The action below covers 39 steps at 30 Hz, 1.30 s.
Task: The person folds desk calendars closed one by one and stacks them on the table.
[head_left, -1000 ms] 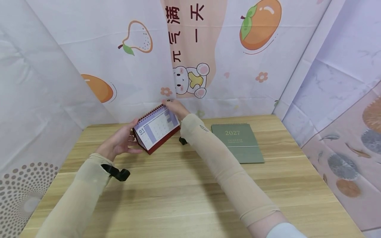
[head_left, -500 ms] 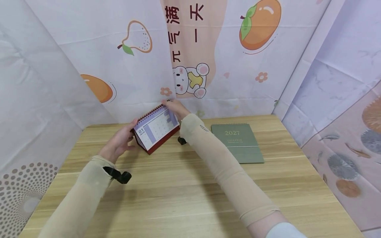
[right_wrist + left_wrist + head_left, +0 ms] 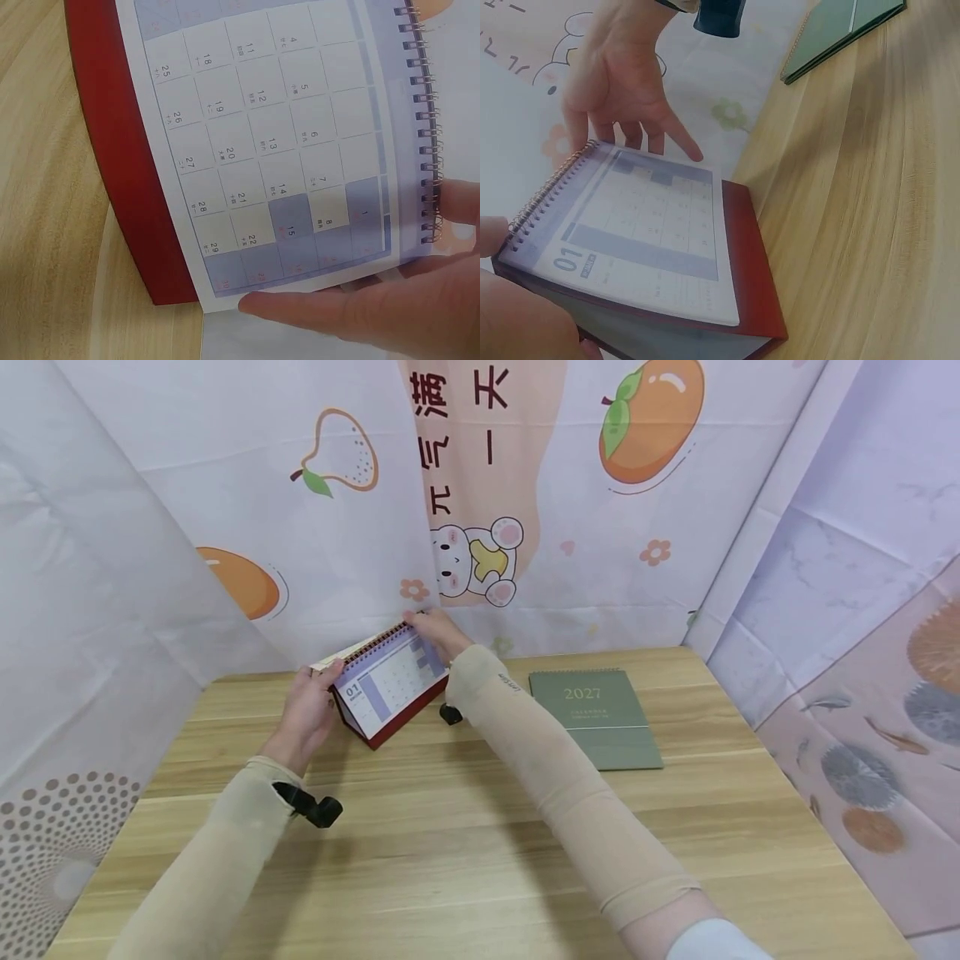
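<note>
A desk calendar [image 3: 393, 689] with a lilac-and-white page marked 01 stands tent-like on its red base, tilted on the table. My left hand [image 3: 307, 718] grips its upper left corner at the end of the spiral binding [image 3: 551, 184]. Behind the spiral a cream sheet [image 3: 341, 653] shows, raised past the top edge. At the other end, my right hand [image 3: 438, 631] holds the upper right corner. In the right wrist view, one fingertip [image 3: 461, 202] lies behind the rings and a straighter finger runs along the page's side edge. The calendar's back is hidden.
A green 2027 calendar [image 3: 596, 718] lies on the wooden table [image 3: 420, 852] to the right. A printed cloth [image 3: 480, 468] with fruit and a cartoon animal hangs right behind the table, and more cloth hangs at both sides. Black cameras [image 3: 322, 812] sit at the wrists.
My left hand has moved up along the calendar's left end, its lower fingers leaving the side. A cream sheet now shows behind the spiral. My right hand keeps its place.
</note>
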Each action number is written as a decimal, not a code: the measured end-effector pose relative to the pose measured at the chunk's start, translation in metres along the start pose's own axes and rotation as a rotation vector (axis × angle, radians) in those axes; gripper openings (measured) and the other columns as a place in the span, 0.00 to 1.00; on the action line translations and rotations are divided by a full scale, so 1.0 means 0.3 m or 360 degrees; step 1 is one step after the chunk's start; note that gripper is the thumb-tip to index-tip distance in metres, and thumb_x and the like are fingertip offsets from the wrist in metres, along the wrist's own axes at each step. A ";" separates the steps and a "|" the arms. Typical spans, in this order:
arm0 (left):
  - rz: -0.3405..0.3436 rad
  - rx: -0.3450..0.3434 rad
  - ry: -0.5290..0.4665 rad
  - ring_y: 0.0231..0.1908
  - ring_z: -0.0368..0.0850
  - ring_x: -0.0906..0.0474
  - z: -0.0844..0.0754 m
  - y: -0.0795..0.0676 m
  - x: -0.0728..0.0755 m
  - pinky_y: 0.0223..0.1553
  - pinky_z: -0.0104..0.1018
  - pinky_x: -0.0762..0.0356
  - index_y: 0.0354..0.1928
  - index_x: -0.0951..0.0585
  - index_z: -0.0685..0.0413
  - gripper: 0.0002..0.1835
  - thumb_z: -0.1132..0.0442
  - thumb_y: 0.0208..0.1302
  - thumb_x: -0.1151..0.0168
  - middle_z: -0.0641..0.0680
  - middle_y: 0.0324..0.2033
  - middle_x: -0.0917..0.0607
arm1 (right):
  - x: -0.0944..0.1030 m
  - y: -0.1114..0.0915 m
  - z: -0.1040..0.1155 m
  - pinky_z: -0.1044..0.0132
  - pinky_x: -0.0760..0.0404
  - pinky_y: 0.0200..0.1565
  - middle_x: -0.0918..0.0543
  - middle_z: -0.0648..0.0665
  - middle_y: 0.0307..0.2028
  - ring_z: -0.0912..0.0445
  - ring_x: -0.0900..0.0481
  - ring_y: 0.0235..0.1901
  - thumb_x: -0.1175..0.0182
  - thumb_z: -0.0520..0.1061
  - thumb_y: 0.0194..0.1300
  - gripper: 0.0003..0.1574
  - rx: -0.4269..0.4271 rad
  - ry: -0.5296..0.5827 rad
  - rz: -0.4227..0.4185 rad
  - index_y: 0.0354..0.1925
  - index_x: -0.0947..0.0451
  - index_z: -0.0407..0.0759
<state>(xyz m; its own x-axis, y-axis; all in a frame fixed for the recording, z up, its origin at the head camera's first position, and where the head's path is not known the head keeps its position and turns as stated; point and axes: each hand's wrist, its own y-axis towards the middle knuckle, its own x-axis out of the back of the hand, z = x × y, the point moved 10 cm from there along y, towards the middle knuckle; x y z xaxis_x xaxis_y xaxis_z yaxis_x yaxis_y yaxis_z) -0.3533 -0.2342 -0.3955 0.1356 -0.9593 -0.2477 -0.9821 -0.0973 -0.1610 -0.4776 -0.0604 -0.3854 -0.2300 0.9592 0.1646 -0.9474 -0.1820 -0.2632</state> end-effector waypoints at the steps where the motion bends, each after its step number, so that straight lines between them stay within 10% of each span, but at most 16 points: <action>1: 0.0004 -0.0004 -0.0019 0.73 0.44 0.46 -0.001 0.000 -0.002 0.75 0.36 0.57 0.76 0.55 0.54 0.34 0.54 0.80 0.52 0.57 0.73 0.38 | 0.000 0.000 -0.001 0.49 0.46 0.74 0.32 0.42 0.71 0.46 0.41 0.74 0.49 0.55 0.79 0.36 -0.0002 -0.0001 0.0002 0.76 0.41 0.44; 18: -0.0059 -0.0269 -0.0148 0.71 0.51 0.35 -0.042 -0.016 -0.006 0.74 0.42 0.46 0.76 0.74 0.16 0.48 0.66 0.80 0.53 0.60 0.72 0.33 | -0.005 -0.006 -0.004 0.48 0.42 0.73 0.31 0.43 0.70 0.47 0.38 0.72 0.50 0.58 0.79 0.36 -0.0034 -0.0061 0.0025 0.77 0.42 0.47; 39: -0.0174 -0.0334 -0.0054 0.69 0.50 0.31 -0.049 -0.014 0.005 0.72 0.46 0.41 0.78 0.70 0.18 0.49 0.67 0.78 0.51 0.59 0.70 0.29 | 0.007 -0.013 -0.002 0.49 0.41 0.71 0.27 0.43 0.63 0.47 0.34 0.68 0.48 0.56 0.79 0.32 0.0063 0.0064 0.0034 0.74 0.37 0.47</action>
<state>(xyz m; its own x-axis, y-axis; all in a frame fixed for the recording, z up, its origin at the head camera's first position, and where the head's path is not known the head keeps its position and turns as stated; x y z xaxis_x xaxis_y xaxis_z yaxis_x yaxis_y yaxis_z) -0.3509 -0.2393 -0.3811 0.2436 -0.9309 -0.2723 -0.9664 -0.2566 0.0126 -0.4743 -0.0576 -0.3847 -0.2418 0.9628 0.1209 -0.9506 -0.2100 -0.2286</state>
